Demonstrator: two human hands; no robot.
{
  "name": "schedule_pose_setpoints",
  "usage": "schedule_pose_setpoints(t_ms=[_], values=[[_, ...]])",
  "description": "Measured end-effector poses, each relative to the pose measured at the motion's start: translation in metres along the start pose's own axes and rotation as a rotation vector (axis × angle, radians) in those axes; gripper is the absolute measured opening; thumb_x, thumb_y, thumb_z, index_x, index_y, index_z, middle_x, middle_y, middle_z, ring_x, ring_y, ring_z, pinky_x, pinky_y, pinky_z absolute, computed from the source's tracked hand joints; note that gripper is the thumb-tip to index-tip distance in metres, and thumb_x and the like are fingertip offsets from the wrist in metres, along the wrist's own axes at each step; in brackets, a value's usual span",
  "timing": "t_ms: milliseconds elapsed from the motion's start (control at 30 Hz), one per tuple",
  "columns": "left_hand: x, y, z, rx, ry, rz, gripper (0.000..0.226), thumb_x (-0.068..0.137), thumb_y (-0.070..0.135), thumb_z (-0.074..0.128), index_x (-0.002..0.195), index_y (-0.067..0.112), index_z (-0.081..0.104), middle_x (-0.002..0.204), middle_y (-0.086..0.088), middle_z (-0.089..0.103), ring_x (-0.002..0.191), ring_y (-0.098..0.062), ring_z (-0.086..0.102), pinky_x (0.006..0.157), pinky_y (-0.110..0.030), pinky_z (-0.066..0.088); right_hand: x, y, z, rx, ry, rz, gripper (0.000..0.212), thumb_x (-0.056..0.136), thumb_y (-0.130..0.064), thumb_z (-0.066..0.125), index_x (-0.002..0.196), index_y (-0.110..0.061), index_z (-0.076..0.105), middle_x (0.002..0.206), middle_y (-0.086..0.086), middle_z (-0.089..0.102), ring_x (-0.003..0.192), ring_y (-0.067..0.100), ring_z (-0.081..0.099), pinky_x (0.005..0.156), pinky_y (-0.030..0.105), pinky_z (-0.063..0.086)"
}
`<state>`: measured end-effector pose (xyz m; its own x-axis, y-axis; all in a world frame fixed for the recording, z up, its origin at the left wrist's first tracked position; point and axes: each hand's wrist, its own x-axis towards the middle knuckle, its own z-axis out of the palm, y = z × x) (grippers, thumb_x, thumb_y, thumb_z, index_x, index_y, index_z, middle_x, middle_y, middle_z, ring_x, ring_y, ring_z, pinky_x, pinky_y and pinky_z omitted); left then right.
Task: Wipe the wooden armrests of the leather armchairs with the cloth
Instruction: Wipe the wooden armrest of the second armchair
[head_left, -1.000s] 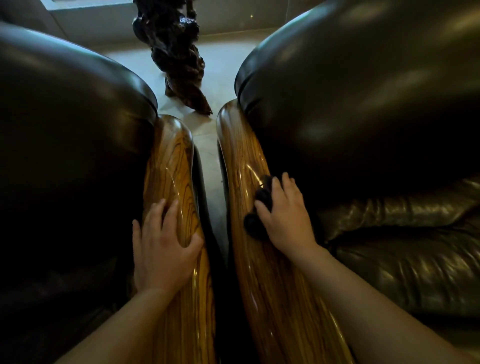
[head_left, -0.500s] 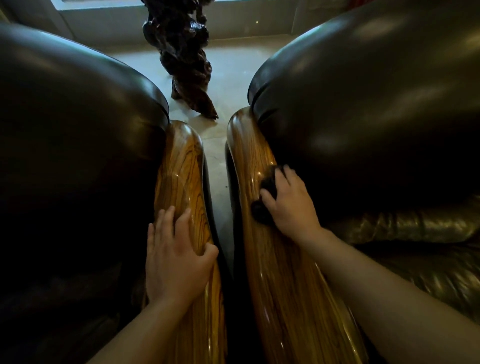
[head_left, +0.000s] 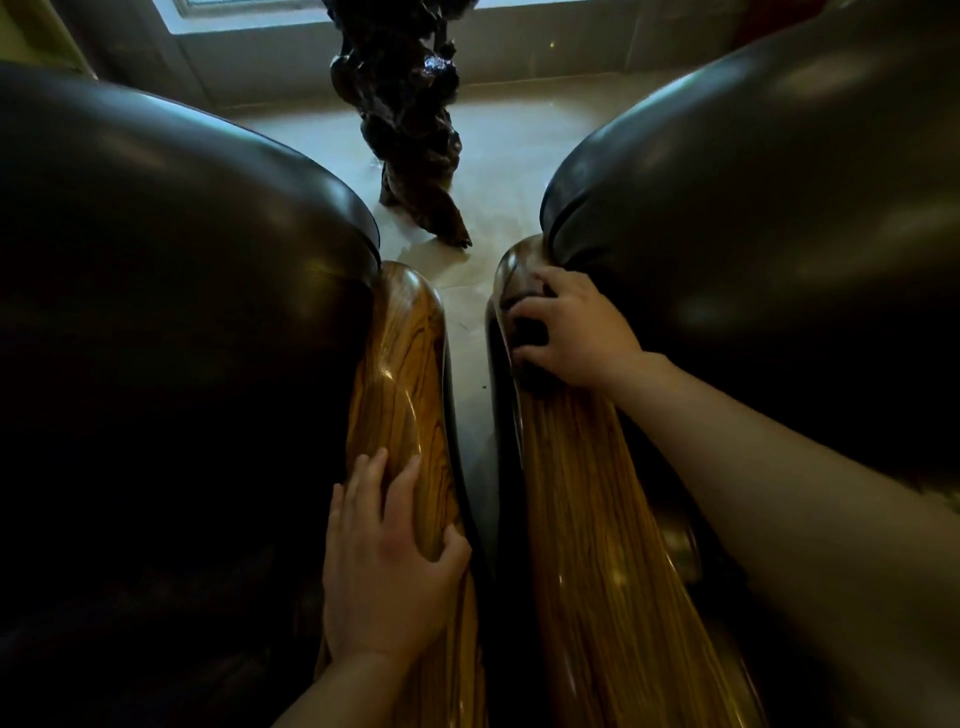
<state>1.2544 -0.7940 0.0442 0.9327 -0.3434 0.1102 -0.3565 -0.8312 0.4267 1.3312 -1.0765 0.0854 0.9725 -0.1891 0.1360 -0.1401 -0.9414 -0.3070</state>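
Two glossy striped wooden armrests run away from me side by side. My left hand (head_left: 387, 566) lies flat on the left armrest (head_left: 400, 374), fingers spread, thumb hooked over its inner edge. My right hand (head_left: 574, 332) presses a dark cloth (head_left: 527, 332) onto the far rounded end of the right armrest (head_left: 587, 519), fingers curled over it. Most of the cloth is hidden under the hand. Dark leather of the left armchair (head_left: 156, 291) and the right armchair (head_left: 753, 218) bulges beside each armrest.
A narrow strip of pale tiled floor (head_left: 470, 364) shows between the two chairs. A dark gnarled wooden sculpture (head_left: 402, 130) stands on the floor beyond the gap, in front of a low window ledge (head_left: 270, 31).
My right hand has slid the cloth forward along the right armrest to its far end. The view has tipped forward. My left hand stays on the left armrest.
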Motion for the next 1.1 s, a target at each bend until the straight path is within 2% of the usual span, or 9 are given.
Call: schedule_pose_setpoints(t_ms=[67,167,267,433,567,700,833,933,1100], values=[[0.001,0.0,0.0,-0.014,-0.003,-0.003,0.075,0.078,0.047,0.066,0.143,0.035,0.032,0.154,-0.001,0.028,0.133,0.005,-0.007,0.111,-0.047,0.02,0.006,0.009,0.008,-0.127,-0.044,-0.002,0.048,0.086,-0.048,0.067,0.129,-0.027,0.061,0.148,0.005,0.041,0.135,0.031,0.037,0.106,0.046,0.04],[0.002,-0.001,0.0,-0.034,0.002,-0.014,0.074,0.079,0.047,0.066,0.143,0.035,0.032,0.155,-0.002,0.028,0.133,0.005,-0.005,0.11,-0.048,0.021,0.018,0.009,0.016,-0.094,0.011,0.041,0.043,0.089,-0.045,0.064,0.124,-0.022,0.065,0.136,0.002,0.053,0.125,0.027,0.046,0.1,0.04,0.043],[0.001,0.0,0.0,-0.035,0.016,0.005,0.074,0.077,0.039,0.072,0.142,0.031,0.038,0.153,-0.005,0.032,0.135,0.002,-0.002,0.11,-0.048,0.022,-0.001,-0.001,0.015,-0.042,0.045,0.038,0.037,0.086,-0.041,0.066,0.118,-0.023,0.07,0.136,0.001,0.056,0.127,0.023,0.047,0.107,0.037,0.039],[0.001,-0.001,-0.004,-0.024,-0.022,0.028,0.069,0.081,0.04,0.067,0.143,0.027,0.04,0.155,-0.006,0.032,0.145,-0.017,0.014,0.117,-0.047,0.018,-0.147,-0.036,0.018,0.076,-0.149,-0.285,0.032,0.088,-0.05,0.055,0.113,-0.034,0.065,0.138,-0.006,0.053,0.145,0.017,0.029,0.122,0.042,0.013],[0.001,-0.003,-0.003,-0.052,-0.019,0.033,0.069,0.082,0.041,0.066,0.143,0.029,0.037,0.155,-0.004,0.029,0.141,-0.006,0.003,0.115,-0.049,0.02,-0.23,-0.027,0.014,0.102,-0.247,-0.494,0.035,0.095,-0.049,0.054,0.126,-0.035,0.059,0.152,-0.009,0.042,0.151,0.017,0.015,0.123,0.043,0.012],[0.001,-0.006,-0.002,-0.054,-0.023,0.038,0.069,0.083,0.047,0.061,0.144,0.032,0.035,0.155,-0.002,0.027,0.143,-0.014,0.01,0.113,-0.05,0.023,-0.172,-0.015,0.012,0.131,-0.098,-0.236,0.048,0.09,-0.045,0.055,0.134,-0.026,0.058,0.156,-0.005,0.037,0.152,0.021,0.013,0.119,0.05,0.023],[0.0,-0.009,0.0,-0.055,-0.022,0.038,0.067,0.083,0.052,0.057,0.144,0.036,0.033,0.155,0.001,0.025,0.144,-0.023,0.016,0.112,-0.051,0.024,-0.089,-0.009,0.015,0.103,0.031,0.132,0.052,0.092,-0.041,0.059,0.139,-0.019,0.054,0.156,0.001,0.038,0.15,0.028,0.014,0.121,0.046,0.015],[0.001,-0.01,0.003,-0.039,-0.034,0.011,0.068,0.082,0.055,0.056,0.143,0.039,0.031,0.155,0.003,0.024,0.145,-0.029,0.019,0.109,-0.054,0.027,-0.091,-0.015,0.024,0.066,0.059,0.128,0.051,0.09,-0.046,0.058,0.135,-0.022,0.058,0.154,0.001,0.042,0.149,0.027,0.02,0.122,0.041,0.015],[0.001,-0.01,0.001,-0.047,-0.042,0.012,0.067,0.082,0.057,0.054,0.142,0.039,0.031,0.153,0.001,0.028,0.143,-0.032,0.027,0.108,-0.058,0.033,-0.228,-0.038,0.035,0.072,0.042,-0.1,0.053,0.089,-0.057,0.05,0.137,-0.033,0.051,0.159,-0.007,0.03,0.152,0.018,0.012,0.121,0.042,0.013]])
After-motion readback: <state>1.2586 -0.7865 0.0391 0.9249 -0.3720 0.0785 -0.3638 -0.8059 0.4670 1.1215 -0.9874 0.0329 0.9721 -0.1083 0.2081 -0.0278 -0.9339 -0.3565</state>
